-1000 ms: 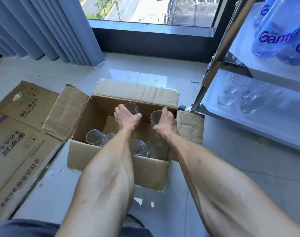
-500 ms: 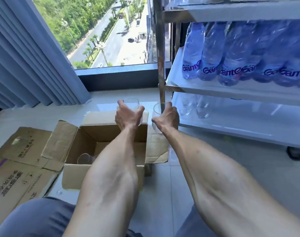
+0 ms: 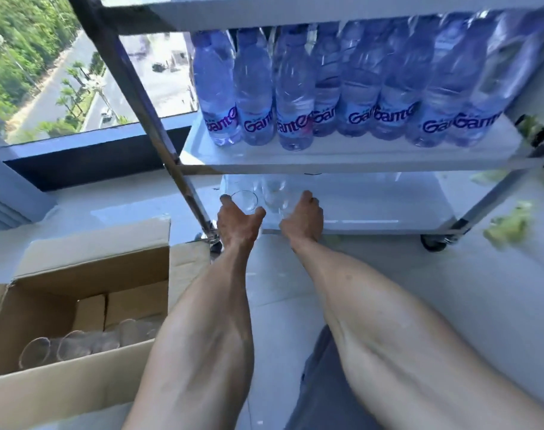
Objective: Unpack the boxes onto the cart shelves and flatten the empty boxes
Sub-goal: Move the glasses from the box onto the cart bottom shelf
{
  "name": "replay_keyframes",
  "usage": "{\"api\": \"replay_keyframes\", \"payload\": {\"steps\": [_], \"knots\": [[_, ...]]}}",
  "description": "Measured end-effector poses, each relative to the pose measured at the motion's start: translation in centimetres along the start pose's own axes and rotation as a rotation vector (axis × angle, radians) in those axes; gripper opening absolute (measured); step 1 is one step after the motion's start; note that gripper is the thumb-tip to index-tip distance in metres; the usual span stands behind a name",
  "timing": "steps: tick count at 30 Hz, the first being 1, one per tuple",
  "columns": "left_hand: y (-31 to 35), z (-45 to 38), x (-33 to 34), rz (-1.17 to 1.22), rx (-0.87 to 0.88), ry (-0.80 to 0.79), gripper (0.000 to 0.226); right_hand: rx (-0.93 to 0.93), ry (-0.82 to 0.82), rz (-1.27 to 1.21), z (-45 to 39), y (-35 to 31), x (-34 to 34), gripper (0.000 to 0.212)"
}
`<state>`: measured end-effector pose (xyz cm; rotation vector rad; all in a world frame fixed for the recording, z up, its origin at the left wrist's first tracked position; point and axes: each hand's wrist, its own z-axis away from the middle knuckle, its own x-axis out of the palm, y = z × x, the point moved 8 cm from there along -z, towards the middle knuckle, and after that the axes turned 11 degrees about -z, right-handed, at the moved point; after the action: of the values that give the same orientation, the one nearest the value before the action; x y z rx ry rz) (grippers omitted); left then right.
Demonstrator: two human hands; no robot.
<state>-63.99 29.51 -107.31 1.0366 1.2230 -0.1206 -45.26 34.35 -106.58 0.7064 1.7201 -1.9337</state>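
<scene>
My left hand (image 3: 238, 221) grips a clear drinking glass (image 3: 245, 200) at the front left edge of the cart's bottom shelf (image 3: 382, 209). Beside it, my right hand (image 3: 305, 217) holds a second clear glass (image 3: 275, 198) over the same shelf. More clear glasses (image 3: 252, 183) stand further back on that shelf, blurred. The open cardboard box (image 3: 78, 268) sits on the floor at lower left with several glasses (image 3: 75, 342) lying inside it.
The cart's middle shelf (image 3: 342, 156) carries several blue water bottles (image 3: 292, 88). A metal cart post (image 3: 146, 113) slants down to a caster (image 3: 210, 240) next to my left hand. Another caster (image 3: 435, 242) is at right. Green scraps (image 3: 506, 225) lie on the white floor.
Both hands lifted a glass each out of the box and carried them right and forward to the cart's bottom shelf. My view swung from the box up to the cart.
</scene>
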Motion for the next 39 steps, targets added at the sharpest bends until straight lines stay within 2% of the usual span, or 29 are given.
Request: {"api": "replay_keyframes", "payload": {"steps": [7, 14, 20, 24, 29, 32, 39], "knots": [[0.2, -3.5, 2.4, 0.026, -0.055, 0.030, 0.062, -0.103, -0.085, -0.100, -3.0, -0.6, 2.9, 0.064], [-0.6, -4.8, 2.8, 0.063, -0.059, 0.046, 0.068, -0.099, -0.054, -0.113, -4.7, -1.3, 5.1, 0.070], [-1.2, -4.4, 3.2, 0.139, -0.052, 0.054, 0.079, -0.069, -0.028, -0.179, -4.6, -1.0, 6.1, 0.089], [-2.4, -3.8, 4.0, 0.042, -0.069, 0.024, 0.081, -0.008, 0.000, -0.232, -4.7, -0.3, 6.1, 0.076], [-2.8, -4.0, 4.3, 0.053, -0.079, -0.004, 0.087, 0.060, -0.050, -0.188, -4.6, 1.7, 6.9, 0.077], [-3.0, -4.6, 4.6, 0.066, -0.067, -0.031, 0.075, 0.060, -0.025, -0.172, -4.5, 2.7, 7.2, 0.063], [-3.1, -6.0, 5.3, 0.133, -0.048, -0.046, 0.070, 0.058, 0.024, -0.177, -4.9, 2.1, 8.2, 0.060]]}}
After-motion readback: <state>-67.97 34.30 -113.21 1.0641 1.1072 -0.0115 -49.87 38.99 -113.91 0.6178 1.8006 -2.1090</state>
